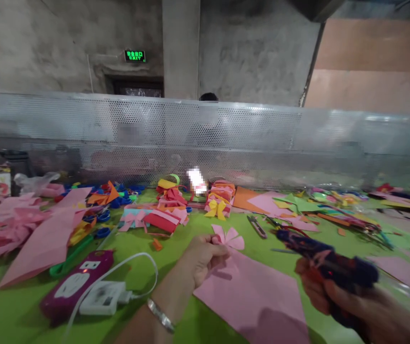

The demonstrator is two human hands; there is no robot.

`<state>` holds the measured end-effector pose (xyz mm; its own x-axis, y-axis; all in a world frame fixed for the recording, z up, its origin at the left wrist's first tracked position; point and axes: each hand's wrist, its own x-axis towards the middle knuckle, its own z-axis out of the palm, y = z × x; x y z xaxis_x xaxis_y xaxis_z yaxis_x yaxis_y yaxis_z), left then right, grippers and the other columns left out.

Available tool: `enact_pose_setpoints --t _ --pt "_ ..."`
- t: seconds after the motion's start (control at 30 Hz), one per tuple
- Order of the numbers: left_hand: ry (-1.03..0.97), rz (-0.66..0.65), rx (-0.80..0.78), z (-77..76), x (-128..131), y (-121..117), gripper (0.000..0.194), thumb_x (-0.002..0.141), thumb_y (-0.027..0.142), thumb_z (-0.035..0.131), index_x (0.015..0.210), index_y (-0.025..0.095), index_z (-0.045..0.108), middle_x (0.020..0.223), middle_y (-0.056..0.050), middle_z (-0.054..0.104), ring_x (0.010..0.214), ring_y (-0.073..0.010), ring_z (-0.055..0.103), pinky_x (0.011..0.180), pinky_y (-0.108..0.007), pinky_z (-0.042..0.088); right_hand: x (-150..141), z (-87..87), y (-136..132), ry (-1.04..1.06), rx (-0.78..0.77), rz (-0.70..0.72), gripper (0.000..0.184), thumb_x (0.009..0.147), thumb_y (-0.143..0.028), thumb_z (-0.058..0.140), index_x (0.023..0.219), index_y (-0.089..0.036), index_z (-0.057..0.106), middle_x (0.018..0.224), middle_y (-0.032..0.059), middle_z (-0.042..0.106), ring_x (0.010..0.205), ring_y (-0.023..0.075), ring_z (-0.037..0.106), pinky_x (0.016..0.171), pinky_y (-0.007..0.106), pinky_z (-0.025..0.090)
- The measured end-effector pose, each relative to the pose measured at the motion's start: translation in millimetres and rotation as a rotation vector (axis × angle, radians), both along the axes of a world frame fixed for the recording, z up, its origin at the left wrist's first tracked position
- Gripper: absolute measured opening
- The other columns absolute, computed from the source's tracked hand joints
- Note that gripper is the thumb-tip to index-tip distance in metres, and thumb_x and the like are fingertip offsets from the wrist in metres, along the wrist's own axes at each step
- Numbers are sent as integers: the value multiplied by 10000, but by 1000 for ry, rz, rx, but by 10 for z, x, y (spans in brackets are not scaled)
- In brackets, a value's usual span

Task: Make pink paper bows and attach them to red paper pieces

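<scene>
My left hand (pixel 210 255) pinches a pink paper flower (pixel 234 239) between thumb and fingers, its petals fanned out to the right. Under that hand lies a large pink sheet of paper (pixel 262 294) on the green table. A dark blue glue gun (pixel 341 265) is gripped in my right hand (pixel 319 291), its nozzle pointing left toward the flower; a small red light glows on its body. The gun and right hand are somewhat blurred. Between the flower and the gun's tip lies a utility knife (pixel 257 227).
A purple power strip (pixel 78 286) with a white charger (pixel 103 297) and cable sits at the left front. Pink paper (pixel 47 239) is heaped left, beside blue-handled scissors (pixel 102 232). Folded paper bundles (pixel 158 217) lie behind my left hand. A perforated metal screen (pixel 147 138) stands behind the table; a person sits beyond it.
</scene>
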<state>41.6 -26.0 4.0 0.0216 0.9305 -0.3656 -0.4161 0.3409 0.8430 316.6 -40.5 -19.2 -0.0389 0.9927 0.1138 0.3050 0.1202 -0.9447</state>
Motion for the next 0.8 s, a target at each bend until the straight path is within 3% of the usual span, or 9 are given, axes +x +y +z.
enact_pose_setpoints --t 0.1,0.2,0.3,0.47,0.67,0.8 --pt "-23 16 -33 19 1 3 154 702 17 624 677 132 524 579 -19 612 521 -122 612 526 -261 544 -251 85 -88 -6 -177 262 437 640 -639 590 880 -285 682 904 149 656 725 268 615 652 385 502" --pt "-27 34 -45 42 10 3 112 754 60 608 682 118 545 597 -36 625 541 -109 632 559 -209 535 -445 134 -62 -52 -175 301 430 636 -611 620 875 -256 664 974 109 669 872 276 612 765 374 501" --pt "-5 22 -37 49 16 -2 124 756 91 621 662 118 544 576 -34 618 521 -121 633 562 -228 538 -580 84 32 -100 -101 282 453 632 -614 606 851 -219 638 865 80 677 793 243 616 708 329 506" --pt "18 -12 -18 57 26 -23 55 756 95 623 719 109 585 598 -45 636 505 -116 623 554 -224 527 -657 -7 122 -384 -28 182 410 639 -602 567 732 -206 618 692 41 638 635 202 583 581 290 476" --pt "66 -24 4 70 36 -26 55 792 72 561 753 81 598 659 -90 656 539 -122 632 623 -247 537 -659 -18 85 -455 -21 121 391 624 -594 573 721 -217 607 702 41 634 645 204 586 572 284 475" --pt "51 -37 33 49 31 -23 30 769 109 613 756 83 605 646 -81 649 548 -123 628 635 -255 539 -642 -84 112 -436 -32 85 417 609 -601 590 759 -212 594 750 46 650 656 204 590 573 286 482"
